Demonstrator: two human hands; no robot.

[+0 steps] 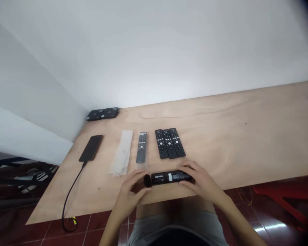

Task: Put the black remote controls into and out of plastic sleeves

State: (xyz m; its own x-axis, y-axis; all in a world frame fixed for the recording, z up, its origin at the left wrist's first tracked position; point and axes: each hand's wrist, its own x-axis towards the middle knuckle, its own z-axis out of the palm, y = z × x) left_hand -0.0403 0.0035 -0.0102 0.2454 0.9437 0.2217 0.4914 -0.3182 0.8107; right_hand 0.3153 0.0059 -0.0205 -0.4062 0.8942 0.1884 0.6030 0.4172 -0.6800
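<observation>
A black remote control (pixel 166 177) lies back side up near the table's front edge, its battery compartment uncovered and pale labels showing. My right hand (pixel 199 179) grips its right end between thumb and fingers. At the other end, my left hand (pixel 132 191) pinches a small dark piece (pixel 147 180) that looks like the battery cover, held close beside the remote. Beyond my hands, three black remotes (pixel 169 143) lie face up side by side. Left of them is another remote in a clear plastic sleeve (pixel 141 147).
Flattened translucent plastic sleeves (pixel 122 153) lie left of the sleeved remote. Farther left, a phone (pixel 91 148) is plugged into a black cable (pixel 72 188) that hangs over the edge. Two black boxes (pixel 102 114) sit in the back corner. A red stool (pixel 282 196) stands at the right.
</observation>
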